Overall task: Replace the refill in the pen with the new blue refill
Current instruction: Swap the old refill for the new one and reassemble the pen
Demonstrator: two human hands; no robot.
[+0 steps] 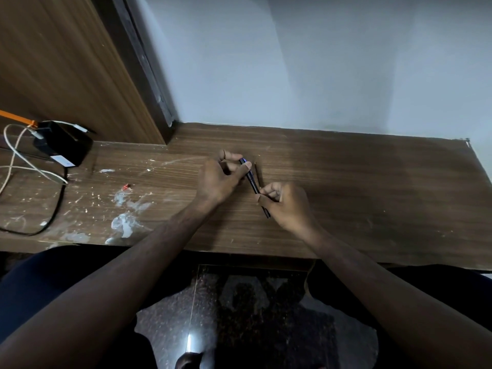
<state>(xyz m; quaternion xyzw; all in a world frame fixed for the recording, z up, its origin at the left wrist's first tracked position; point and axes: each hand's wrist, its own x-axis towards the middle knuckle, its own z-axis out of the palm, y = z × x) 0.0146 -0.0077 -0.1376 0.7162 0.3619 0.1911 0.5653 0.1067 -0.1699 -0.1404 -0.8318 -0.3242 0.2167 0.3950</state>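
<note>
Both hands pinch one dark pen (252, 181) above the middle of the wooden surface (346, 187): the left hand (222, 179) grips its blue-tipped far end, the right hand (286, 202) its near end. A thin refill (256, 171) lies just beside the pen.

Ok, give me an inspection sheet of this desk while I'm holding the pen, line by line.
Surface: wooden desk, scratched, white smears at its left.
Job's things: dark pen held above the desk; thin refill lying beside it.
Clutter: black box at far left; small red bit.
Grippers: left hand pinches the pen's far end, right hand its near end.
Cables: white cable, black cable and orange cable by the box.
Surroundings: pale wall, wooden panel.
</note>
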